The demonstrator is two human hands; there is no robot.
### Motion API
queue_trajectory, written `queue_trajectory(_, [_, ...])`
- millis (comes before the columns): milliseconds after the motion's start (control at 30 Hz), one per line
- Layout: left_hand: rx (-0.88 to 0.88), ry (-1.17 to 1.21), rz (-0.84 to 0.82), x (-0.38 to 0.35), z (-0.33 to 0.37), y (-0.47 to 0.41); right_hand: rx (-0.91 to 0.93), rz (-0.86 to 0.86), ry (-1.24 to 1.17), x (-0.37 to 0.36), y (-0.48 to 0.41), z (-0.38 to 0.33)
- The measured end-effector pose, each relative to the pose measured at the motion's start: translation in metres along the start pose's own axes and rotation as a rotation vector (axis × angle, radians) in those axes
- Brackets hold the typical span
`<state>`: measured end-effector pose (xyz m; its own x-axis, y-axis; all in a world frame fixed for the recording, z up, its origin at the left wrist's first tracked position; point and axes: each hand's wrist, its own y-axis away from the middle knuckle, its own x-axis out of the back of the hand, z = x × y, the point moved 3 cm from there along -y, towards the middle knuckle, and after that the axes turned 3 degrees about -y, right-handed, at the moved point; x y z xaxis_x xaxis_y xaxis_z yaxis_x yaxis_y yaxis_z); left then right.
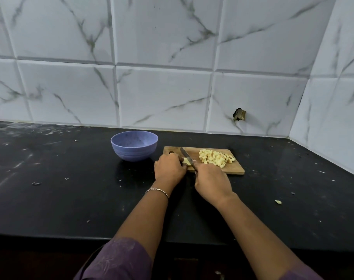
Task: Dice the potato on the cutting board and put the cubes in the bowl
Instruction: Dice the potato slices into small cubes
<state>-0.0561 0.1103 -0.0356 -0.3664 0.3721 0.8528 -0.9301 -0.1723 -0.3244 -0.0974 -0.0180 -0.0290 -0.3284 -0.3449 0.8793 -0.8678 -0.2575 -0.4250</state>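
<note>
A wooden cutting board (235, 168) lies on the black counter. A pile of pale potato cubes (215, 158) covers its right half. At the board's left end my left hand (169, 168) pins down a small uncut potato piece (186, 161). My right hand (211, 182) grips the handle of a knife (186, 154), whose blade points away from me and rests against that piece. A blue-purple bowl (134, 145) stands just left of the board; no cubes are visible inside.
The black counter (60, 188) carries scattered scraps, including a potato bit (278, 202) at the right. A marble-tiled wall runs behind and turns a corner at the right, with a hole in one tile (240, 114).
</note>
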Motion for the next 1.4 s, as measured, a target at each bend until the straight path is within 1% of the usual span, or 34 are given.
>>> queue_trajectory(267, [-0.002, 0.008, 0.019, 0.0006, 0.0005, 0.0012, 0.044, -0.019, 0.068, -0.0034, -0.0006, -0.0006])
queue_trajectory(467, [0.011, 0.037, 0.029, 0.0007, -0.001, 0.0005, 0.002, -0.012, -0.015, -0.0031, -0.0025, 0.0052])
queue_trajectory(667, [0.006, 0.039, 0.04, 0.0003, -0.0011, 0.0007, 0.02, -0.01, -0.002, -0.0026, -0.0011, 0.0034])
queue_trajectory(1233, [-0.011, 0.044, 0.049, -0.0009, -0.0015, 0.0031, 0.093, -0.033, 0.161, -0.0051, 0.0, -0.0011])
queue_trajectory(1400, [-0.013, 0.027, 0.039, -0.0002, -0.001, 0.0039, 0.05, -0.05, 0.111, -0.0029, -0.0028, 0.0001])
